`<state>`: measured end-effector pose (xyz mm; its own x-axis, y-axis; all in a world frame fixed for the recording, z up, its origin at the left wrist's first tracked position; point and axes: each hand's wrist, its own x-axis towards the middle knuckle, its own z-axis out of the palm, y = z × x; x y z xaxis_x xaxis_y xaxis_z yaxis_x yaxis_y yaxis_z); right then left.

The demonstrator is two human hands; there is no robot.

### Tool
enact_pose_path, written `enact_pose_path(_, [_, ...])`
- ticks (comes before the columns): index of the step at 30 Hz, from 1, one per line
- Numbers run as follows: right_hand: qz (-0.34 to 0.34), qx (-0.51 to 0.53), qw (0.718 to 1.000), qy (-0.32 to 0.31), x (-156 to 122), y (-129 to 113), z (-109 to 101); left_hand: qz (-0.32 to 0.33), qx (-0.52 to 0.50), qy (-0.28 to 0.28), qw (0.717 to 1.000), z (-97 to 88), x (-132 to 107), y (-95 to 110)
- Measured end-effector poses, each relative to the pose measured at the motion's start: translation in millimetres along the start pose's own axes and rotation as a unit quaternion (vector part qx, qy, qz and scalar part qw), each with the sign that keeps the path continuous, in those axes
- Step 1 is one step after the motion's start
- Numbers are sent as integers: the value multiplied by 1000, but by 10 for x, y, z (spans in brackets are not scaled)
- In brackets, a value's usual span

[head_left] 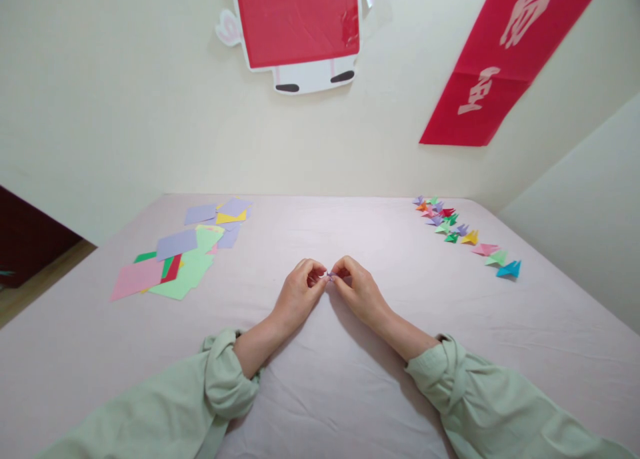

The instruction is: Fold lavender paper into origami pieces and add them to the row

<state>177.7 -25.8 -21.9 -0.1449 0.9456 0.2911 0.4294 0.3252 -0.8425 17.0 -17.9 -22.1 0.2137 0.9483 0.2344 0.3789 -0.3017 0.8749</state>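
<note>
Between my fingertips at the middle of the table is a small folded piece of purple paper (330, 276), mostly covered by the fingers. My left hand (303, 285) pinches it from the left, thumb and forefinger together. From the other side my right hand (357, 287) pinches it in the same way. The two hands nearly touch, and the paper's exact shape is too small to make out.
Loose paper squares (175, 245) in purple, green, pink, red and yellow lie overlapping on the left. Several small folded paper cranes (470, 237) form a slanting row on the right. A pale cloth (300, 405) covers the table, which meets the wall (325, 152) behind.
</note>
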Motion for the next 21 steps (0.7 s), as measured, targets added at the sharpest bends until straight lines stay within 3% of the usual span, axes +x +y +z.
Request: enact_pose_path(21, [13, 33, 999, -19, -7, -5, 0, -34, -31, -27, 999, -5, 3, -16])
